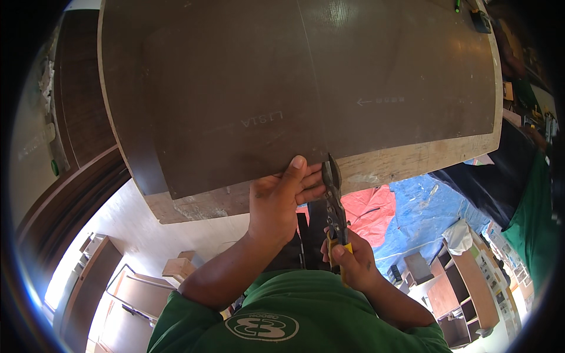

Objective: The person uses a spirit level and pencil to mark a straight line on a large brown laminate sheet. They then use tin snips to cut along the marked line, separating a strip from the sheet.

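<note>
A large dark brown laminate sheet (247, 88) lies on a pale wooden board (412, 159) that serves as a worktop. My left hand (282, 197) presses flat on the sheet's near edge, thumb on top. My right hand (350, 259) grips the yellow handles of metal snips (334, 194). The snips' jaws sit at the sheet's near edge, right beside my left fingers, in line with a faint scored line running up the sheet.
Brown panels (82, 100) lean at the left. Red (368, 209) and blue (429, 206) tarps lie on the floor below the board. A wooden shelf unit (471, 282) stands at the lower right, another cabinet (88, 282) at the lower left. Small tools (479, 20) rest at the board's far right corner.
</note>
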`<move>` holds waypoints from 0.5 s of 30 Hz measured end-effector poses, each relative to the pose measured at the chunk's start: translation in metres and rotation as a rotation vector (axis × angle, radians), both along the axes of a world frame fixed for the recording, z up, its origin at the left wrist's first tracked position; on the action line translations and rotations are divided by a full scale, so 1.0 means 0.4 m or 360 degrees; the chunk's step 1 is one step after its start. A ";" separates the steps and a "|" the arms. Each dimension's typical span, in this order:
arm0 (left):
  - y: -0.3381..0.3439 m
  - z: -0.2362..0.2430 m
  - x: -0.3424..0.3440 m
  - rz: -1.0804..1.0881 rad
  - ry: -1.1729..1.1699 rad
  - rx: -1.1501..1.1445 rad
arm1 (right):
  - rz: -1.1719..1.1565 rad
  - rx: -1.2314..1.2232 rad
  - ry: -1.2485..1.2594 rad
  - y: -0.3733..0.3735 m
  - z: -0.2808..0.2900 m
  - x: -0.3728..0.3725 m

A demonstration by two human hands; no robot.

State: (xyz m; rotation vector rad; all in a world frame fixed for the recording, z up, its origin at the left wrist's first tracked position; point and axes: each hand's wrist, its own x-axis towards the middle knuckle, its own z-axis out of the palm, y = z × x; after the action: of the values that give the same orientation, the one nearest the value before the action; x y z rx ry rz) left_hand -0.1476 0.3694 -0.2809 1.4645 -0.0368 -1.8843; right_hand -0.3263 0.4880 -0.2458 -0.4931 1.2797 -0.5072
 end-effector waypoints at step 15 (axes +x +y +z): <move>0.004 -0.004 -0.001 0.0009 0.0008 -0.0031 | -0.0034 0.0024 0.0023 0.001 0.002 0.006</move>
State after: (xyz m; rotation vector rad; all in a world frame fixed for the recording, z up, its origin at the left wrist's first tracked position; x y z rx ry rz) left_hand -0.1479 0.3708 -0.2827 1.4456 -0.0483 -1.8783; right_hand -0.3238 0.4886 -0.2449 -0.4718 1.3028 -0.5126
